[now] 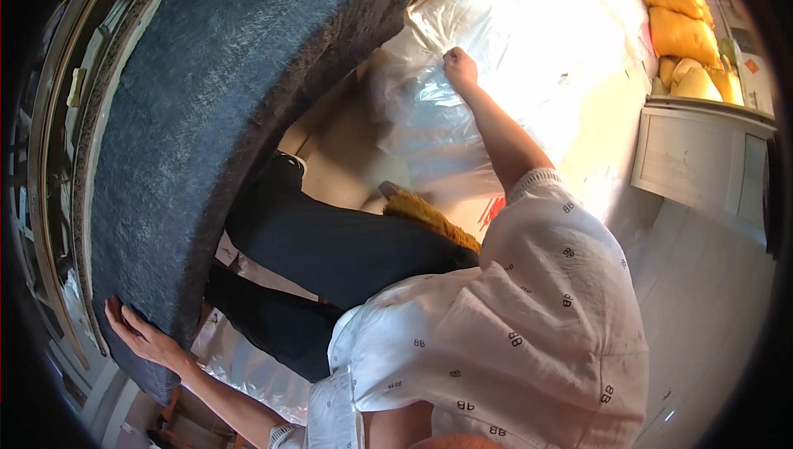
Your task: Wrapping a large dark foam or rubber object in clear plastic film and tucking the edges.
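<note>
My right hand [461, 69] is closed in a fist on a large clear plastic sheet or bag [442, 110], which spreads crumpled over the floor at the upper middle. Strong light washes out much of the plastic. My left hand [149, 342] rests with fingers stretched on the near end of a long padded piece with a grey-blue plush cover [206, 77]. That padded piece runs from lower left to the top. My legs in dark trousers [330, 242] reach toward its darker brown side.
A mustard shaggy object [425, 213] lies beside my leg, with something red [491, 211] near it. At the right stands a pale cabinet [686, 156]; several orange-yellow packages [681, 34] are piled behind it. More clear plastic [256, 370] lies below my legs.
</note>
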